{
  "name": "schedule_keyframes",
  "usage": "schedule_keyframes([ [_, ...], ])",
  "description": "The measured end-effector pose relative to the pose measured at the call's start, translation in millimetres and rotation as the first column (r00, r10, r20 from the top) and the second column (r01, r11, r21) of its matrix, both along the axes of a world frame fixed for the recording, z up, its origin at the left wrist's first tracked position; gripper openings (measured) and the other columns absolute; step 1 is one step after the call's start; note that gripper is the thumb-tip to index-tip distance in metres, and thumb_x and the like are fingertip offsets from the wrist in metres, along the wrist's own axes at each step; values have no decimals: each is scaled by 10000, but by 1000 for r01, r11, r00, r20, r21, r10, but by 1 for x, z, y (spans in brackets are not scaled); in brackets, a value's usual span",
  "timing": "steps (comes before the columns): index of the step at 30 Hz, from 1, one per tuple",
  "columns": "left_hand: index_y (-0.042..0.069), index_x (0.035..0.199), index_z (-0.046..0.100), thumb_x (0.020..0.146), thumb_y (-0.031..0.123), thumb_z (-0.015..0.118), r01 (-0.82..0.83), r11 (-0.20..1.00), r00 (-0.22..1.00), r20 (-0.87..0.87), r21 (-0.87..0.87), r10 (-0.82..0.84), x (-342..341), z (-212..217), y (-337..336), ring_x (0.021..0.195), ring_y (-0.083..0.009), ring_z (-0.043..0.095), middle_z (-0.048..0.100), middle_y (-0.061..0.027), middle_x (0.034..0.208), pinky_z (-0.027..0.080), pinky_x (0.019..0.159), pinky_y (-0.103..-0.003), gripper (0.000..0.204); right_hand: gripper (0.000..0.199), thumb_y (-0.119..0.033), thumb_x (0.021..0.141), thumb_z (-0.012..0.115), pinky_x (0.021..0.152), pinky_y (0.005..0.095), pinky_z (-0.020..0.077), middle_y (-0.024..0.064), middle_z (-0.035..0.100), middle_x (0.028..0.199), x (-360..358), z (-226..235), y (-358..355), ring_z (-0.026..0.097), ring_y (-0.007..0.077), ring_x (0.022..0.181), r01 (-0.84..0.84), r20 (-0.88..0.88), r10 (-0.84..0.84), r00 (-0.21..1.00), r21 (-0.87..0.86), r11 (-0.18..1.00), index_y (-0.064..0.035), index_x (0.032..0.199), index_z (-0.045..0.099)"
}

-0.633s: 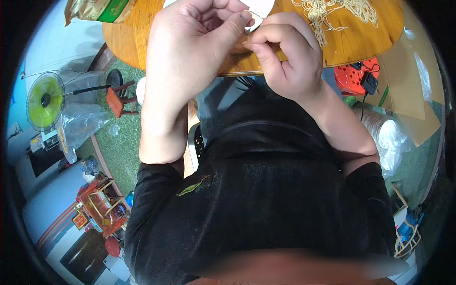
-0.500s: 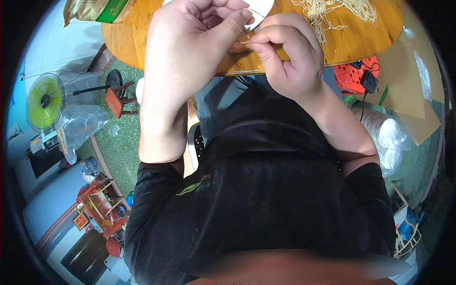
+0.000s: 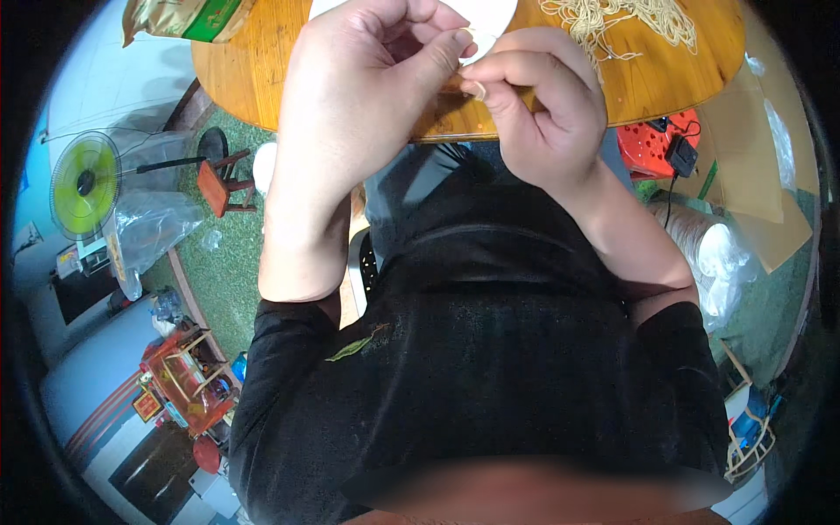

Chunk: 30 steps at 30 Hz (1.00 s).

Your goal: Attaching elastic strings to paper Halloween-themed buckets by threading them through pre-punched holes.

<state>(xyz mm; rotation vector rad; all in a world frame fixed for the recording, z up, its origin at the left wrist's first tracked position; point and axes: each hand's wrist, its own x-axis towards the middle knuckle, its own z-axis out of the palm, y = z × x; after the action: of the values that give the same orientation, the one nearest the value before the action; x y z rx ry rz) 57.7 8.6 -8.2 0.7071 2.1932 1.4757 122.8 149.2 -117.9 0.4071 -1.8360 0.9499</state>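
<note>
Above the near edge of the wooden table [image 3: 236, 83], both my hands meet with fingertips close together. My left hand [image 3: 350, 96] is closed in a pinch of thumb and fingers on a thin cream cord. Thumb and forefinger of my right hand [image 3: 551, 114] pinch the same sort of cord [image 3: 477, 89], a short curl of it showing at the thumb tip. My fingers hide most of the cord between them. Behind the fingers lies a white round plate or disc [image 3: 500, 16], partly covered. A loose heap of cream cord [image 3: 669, 22] lies to the right on the table.
A tan and green bag [image 3: 188, 17] stands at the table's far left. Right of my legs are a red plastic stool [image 3: 643, 144] with a black adapter [image 3: 681, 153] and cardboard [image 3: 744, 140]. A green fan [image 3: 85, 182] and small wooden stool [image 3: 214, 185] are at left.
Both hands have shifted slightly to the right, still pinching. A short pale curl of cord now shows by my right thumb tip.
</note>
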Motion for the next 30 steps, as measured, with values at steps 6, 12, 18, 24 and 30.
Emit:
schedule_keyframes([
  [6, -39, 987, 673, 954, -50, 693, -30, 996, 995, -88, 86, 38, 1, -10, -2, 793, -74, 651, 696, -27, 866, 527, 731, -219, 40, 38, 5, 973, 672, 637, 194, 444, 1, 629, 909, 9, -3, -19, 562, 35, 736, -166, 189, 356, 915, -628, 761, 0, 1006, 689],
  [12, -30, 1004, 665, 960, -57, 684, 290, 736, 957, -197, 612, -213, -33, -54, 9, 833, -91, 648, 690, -37, 903, 530, 775, -232, 55, 32, -16, 976, 685, 614, 167, 374, -69, 584, 782, 12, 18, -17, 473, -9, 667, -87, 323, 368, 872, -638, 765, 4, 996, 699],
  [18, -28, 1015, 658, 959, -71, 673, 326, 700, 936, -115, 636, -332, -14, -24, -2, 849, -97, 642, 684, -37, 927, 526, 798, -236, 72, 49, -48, 964, 707, 583, 179, 346, -89, 574, 725, 14, 25, -12, 462, -25, 647, 37, 424, 287, 859, -611, 791, -2, 949, 714],
  [24, -35, 1086, 654, 962, -65, 669, 140, 922, 988, 12, 362, -155, -19, -24, -20, 940, -123, 657, 695, -61, 1008, 525, 874, -259, 129, 59, -56, 961, 704, 583, 178, 346, -93, 576, 702, 12, 27, -9, 468, -24, 636, 34, 486, 364, 795, -634, 773, 1, 963, 721],
  [30, -34, 1122, 671, 958, -63, 658, 237, 923, 965, -180, 301, -189, -22, -31, -25, 1021, -158, 682, 706, -89, 1099, 531, 951, -284, 168, 66, -36, 961, 696, 634, 165, 417, -68, 645, 772, 11, 26, -7, 544, -17, 695, 27, 410, 421, 809, -742, 670, 9, 990, 733],
])
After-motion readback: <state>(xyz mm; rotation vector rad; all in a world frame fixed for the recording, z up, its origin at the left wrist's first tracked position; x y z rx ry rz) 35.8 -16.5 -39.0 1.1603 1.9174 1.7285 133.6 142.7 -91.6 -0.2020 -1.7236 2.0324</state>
